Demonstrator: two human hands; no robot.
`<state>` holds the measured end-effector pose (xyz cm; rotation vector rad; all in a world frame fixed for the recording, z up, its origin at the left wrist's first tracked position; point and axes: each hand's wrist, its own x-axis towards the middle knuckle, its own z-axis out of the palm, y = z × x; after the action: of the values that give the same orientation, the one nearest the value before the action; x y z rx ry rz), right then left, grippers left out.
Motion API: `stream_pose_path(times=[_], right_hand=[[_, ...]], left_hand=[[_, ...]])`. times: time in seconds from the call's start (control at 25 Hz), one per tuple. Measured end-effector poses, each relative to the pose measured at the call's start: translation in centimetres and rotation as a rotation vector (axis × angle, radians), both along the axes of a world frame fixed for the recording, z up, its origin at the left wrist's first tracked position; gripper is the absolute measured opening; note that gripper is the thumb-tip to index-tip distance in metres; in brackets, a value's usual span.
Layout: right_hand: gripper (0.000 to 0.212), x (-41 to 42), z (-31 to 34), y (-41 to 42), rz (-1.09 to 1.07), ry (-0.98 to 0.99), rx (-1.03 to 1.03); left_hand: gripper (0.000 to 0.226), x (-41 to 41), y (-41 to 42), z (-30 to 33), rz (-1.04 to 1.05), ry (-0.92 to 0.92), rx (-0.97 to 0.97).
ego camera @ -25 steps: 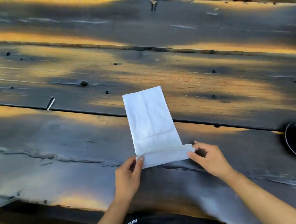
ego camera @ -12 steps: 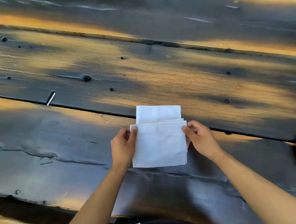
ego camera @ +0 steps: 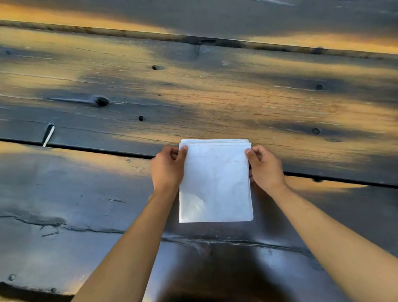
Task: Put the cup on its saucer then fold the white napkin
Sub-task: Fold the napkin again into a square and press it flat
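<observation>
White napkin lies folded near the wooden table's near edge. Left hand and right hand pinch its far corners. Risk: uneven release lets stacked layers shift, skewing the fold. Cup and saucer not identifiable.

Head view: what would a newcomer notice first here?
First, the white napkin, folded to a near square, lying mid-frame on the dark plank table. Then the two hands: the left hand and right hand pinch its far corners.
</observation>
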<state>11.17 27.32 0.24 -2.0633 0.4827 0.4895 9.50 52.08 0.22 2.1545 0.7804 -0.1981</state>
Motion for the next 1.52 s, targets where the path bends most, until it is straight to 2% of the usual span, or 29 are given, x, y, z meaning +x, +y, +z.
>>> stream_pose_path(times=[0.24, 0.44, 0.6, 0.68, 0.76, 0.84, 0.92, 0.96, 1.04, 1.12, 1.24, 1.36, 1.52], right_hand=[[0.027, 0.5, -0.6, 0.5, 0.089, -0.046, -0.202], [0.028, 0.4, -0.4, 0.9, 0.085, -0.006, -0.253], [0.03, 0.9, 0.2, 1.2, 0.08, 0.024, -0.293], [0.031, 1.0, 0.8, 1.3, 0.12, 0.073, -0.39], [0.029, 0.7, 1.4, 1.2, 0.109, 0.026, -0.547], [0.021, -0.3, 2.1, 2.1, 0.047, -0.181, -0.6], [0.026, -2.0, 2.1, 4.3, 0.128, -0.404, -0.595], [0.032, -2.8, 1.9, 5.9, 0.223, -0.466, -0.565], [0.044, -4.0, 1.0, 9.1, 0.461, -0.492, -0.493], [0.052, -4.4, 0.0, 11.1, 0.633, -0.432, -0.483], [0.057, -4.1, -1.8, 10.9, 0.748, -0.392, -0.573], [0.061, -3.9, -3.2, 7.9, 0.82, -0.419, -0.69], [0.071, -4.5, -3.9, 2.1, 0.744, -0.359, -0.776]], left_hand=[[0.037, 0.3, -0.2, -0.7, -0.128, -0.026, 0.214], [0.039, 1.1, -0.7, -0.6, -0.146, 0.044, 0.253], [0.051, 1.6, -0.6, -0.3, -0.164, 0.103, 0.282], [0.051, 1.8, -0.7, -0.2, -0.186, 0.131, 0.322], [0.045, 1.5, -1.0, 0.1, -0.133, 0.055, 0.305], [0.03, 0.3, -0.8, 0.4, -0.067, -0.185, 0.267], [0.02, -1.6, -0.2, -0.3, -0.191, -0.38, 0.36], [0.027, -2.5, 0.1, -0.7, -0.345, -0.413, 0.408], [0.045, -3.9, 0.5, -1.7, -0.664, -0.375, 0.434], [0.053, -4.6, 0.6, -2.3, -0.832, -0.28, 0.45], [0.059, -4.6, 0.6, -2.9, -0.871, -0.152, 0.552], [0.065, -4.7, 0.5, -3.7, -0.859, -0.126, 0.62], [0.07, -4.6, 0.3, -3.9, -0.861, -0.108, 0.635]])
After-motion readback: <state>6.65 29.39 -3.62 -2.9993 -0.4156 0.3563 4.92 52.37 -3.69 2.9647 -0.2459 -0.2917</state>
